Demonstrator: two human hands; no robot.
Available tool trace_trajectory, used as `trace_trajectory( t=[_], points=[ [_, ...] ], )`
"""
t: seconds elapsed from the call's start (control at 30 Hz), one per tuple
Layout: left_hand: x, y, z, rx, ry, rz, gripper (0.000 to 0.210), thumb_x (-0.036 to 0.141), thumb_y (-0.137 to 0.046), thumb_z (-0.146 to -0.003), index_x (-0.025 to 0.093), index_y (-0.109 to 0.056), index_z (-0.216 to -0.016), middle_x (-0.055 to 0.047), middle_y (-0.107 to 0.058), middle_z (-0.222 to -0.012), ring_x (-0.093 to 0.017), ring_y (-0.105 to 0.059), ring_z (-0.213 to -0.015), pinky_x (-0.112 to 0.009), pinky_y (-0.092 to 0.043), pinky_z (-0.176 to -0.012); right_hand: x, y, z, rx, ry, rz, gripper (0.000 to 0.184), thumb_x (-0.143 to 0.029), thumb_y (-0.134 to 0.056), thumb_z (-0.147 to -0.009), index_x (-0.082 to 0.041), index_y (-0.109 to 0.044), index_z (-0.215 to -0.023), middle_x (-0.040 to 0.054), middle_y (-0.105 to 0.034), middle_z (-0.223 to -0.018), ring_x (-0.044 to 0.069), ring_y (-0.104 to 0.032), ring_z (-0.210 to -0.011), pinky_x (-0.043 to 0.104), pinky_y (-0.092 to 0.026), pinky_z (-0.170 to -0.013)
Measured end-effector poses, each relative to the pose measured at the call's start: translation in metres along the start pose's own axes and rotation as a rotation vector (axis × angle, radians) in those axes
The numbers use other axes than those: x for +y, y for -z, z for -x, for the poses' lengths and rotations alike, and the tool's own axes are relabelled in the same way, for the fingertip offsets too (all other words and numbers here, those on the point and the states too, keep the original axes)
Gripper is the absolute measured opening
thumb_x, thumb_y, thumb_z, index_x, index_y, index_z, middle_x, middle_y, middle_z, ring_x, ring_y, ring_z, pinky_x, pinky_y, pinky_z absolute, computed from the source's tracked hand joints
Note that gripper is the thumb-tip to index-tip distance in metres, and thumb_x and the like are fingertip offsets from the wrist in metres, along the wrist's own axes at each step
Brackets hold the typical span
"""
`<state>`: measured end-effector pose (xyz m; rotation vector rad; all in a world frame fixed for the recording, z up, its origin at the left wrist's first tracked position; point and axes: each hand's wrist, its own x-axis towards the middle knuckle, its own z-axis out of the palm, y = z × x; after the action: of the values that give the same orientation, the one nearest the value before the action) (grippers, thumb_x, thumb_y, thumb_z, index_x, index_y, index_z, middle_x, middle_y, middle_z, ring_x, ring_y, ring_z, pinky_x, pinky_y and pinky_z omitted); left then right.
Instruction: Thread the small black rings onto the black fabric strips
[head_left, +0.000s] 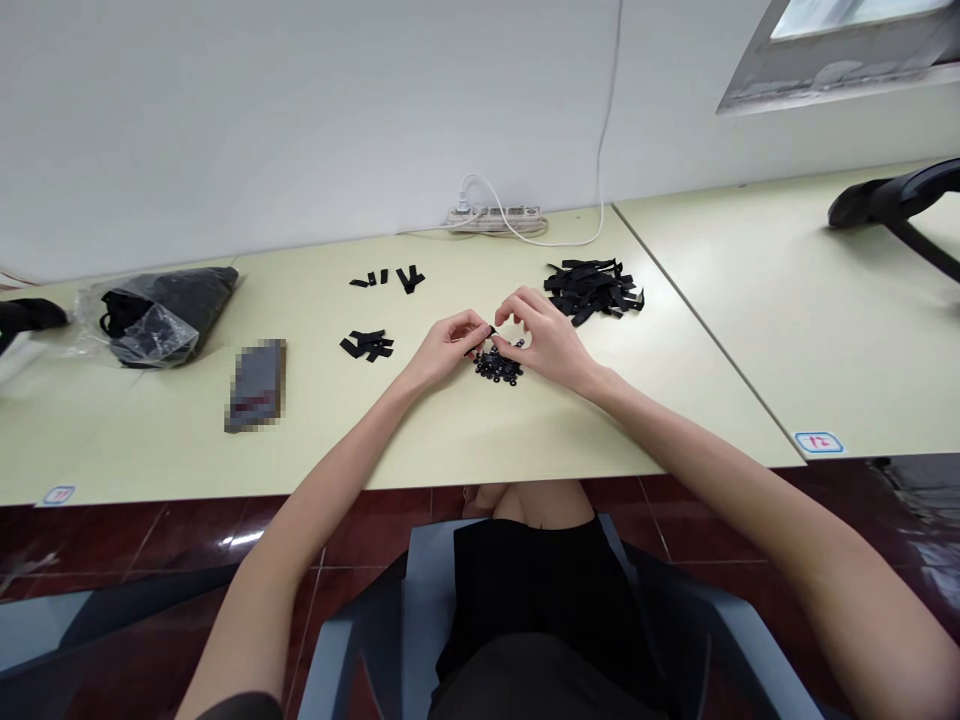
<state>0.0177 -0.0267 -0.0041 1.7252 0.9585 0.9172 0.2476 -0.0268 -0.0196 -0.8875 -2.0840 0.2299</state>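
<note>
My left hand (450,347) is closed over the table, with a short black fabric strip (491,332) pinched between its thumb and fingers. Most of that strip is hidden by the fingers. Facing it, my right hand (546,338) has its thumb and forefinger curved and apart, their tips close to the strip's end; I see nothing held in them. Below both hands lies a heap of small black ring-like pieces (499,366). A large pile of black strips (592,288) is beyond my right hand. To the left is a smaller pile of strips (367,345).
Several loose strips (410,278) lie further back. At left are a blurred grey block-like object (257,385) and a clear plastic bag (169,315) with black material. A power strip (496,219) with a white cable sits by the wall. A table seam (705,330) runs at right.
</note>
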Motion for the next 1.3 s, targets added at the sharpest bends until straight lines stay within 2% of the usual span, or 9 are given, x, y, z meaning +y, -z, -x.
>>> trace_trajectory(
  t=[0.07, 0.13, 0.27, 0.5, 0.77, 1.3],
  points=[
    [-0.0003, -0.0002, -0.0002, -0.018, 0.006, 0.026, 0.047, 0.066, -0.079, -0.100, 0.021, -0.072, -0.092, -0.003, -0.066, -0.087, -0.016, -0.059, -0.076, -0.034, -0.051, -0.079, 0.0009, -0.0001, -0.0009, 0.021, 0.091, 0.004, 0.009, -0.023, -0.067, -0.106, -0.028, -0.069, -0.113, 0.0102, -0.074, -0.121, 0.031, -0.067, -0.114, 0.044, -0.055, -0.094],
    [-0.0010, -0.0002, -0.0004, -0.030, 0.014, 0.042, 0.050, 0.070, -0.081, -0.098, 0.021, -0.072, -0.091, -0.003, -0.066, -0.085, -0.016, -0.059, -0.076, -0.033, -0.051, -0.078, 0.0022, 0.0002, -0.0017, -0.001, 0.144, -0.001, 0.009, -0.023, -0.065, -0.110, -0.028, -0.071, -0.113, 0.0098, -0.076, -0.119, 0.032, -0.066, -0.114, 0.048, -0.056, -0.101],
    [-0.0016, 0.0004, -0.0005, -0.031, 0.021, 0.044, 0.054, 0.073, -0.081, -0.097, 0.021, -0.073, -0.091, -0.003, -0.066, -0.085, -0.017, -0.059, -0.076, -0.033, -0.052, -0.078, 0.0050, 0.0014, -0.0020, -0.023, 0.147, -0.026, 0.009, -0.027, -0.065, -0.113, -0.028, -0.074, -0.112, 0.0085, -0.079, -0.110, 0.032, -0.065, -0.109, 0.048, -0.056, -0.099],
    [-0.0019, 0.0009, -0.0012, -0.046, 0.018, 0.034, 0.055, 0.075, -0.079, -0.098, 0.021, -0.071, -0.090, -0.002, -0.064, -0.084, -0.016, -0.058, -0.073, -0.034, -0.051, -0.076, 0.0086, 0.0023, -0.0021, -0.053, 0.108, -0.044, 0.009, -0.030, -0.065, -0.113, -0.028, -0.073, -0.118, 0.0097, -0.080, -0.118, 0.032, -0.068, -0.110, 0.047, -0.054, -0.099],
    [-0.0003, 0.0014, -0.0004, -0.040, 0.022, 0.018, 0.052, 0.073, -0.077, -0.100, 0.022, -0.071, -0.090, -0.002, -0.061, -0.082, -0.017, -0.057, -0.073, -0.035, -0.051, -0.076, 0.0057, 0.0076, -0.0036, -0.128, 0.060, -0.047, 0.009, -0.031, -0.064, -0.112, -0.028, -0.073, -0.115, 0.0096, -0.081, -0.115, 0.032, -0.068, -0.107, 0.047, -0.052, -0.098],
    [-0.0001, -0.0006, 0.0006, -0.035, 0.032, -0.008, 0.049, 0.069, -0.075, -0.102, 0.021, -0.072, -0.093, -0.004, -0.064, -0.086, -0.018, -0.057, -0.076, -0.034, -0.047, -0.075, 0.0100, 0.0056, -0.0025, -0.101, 0.074, -0.021, 0.010, -0.024, -0.062, -0.110, -0.027, -0.071, -0.107, 0.0085, -0.078, -0.104, 0.031, -0.065, -0.102, 0.045, -0.050, -0.093]
  ],
)
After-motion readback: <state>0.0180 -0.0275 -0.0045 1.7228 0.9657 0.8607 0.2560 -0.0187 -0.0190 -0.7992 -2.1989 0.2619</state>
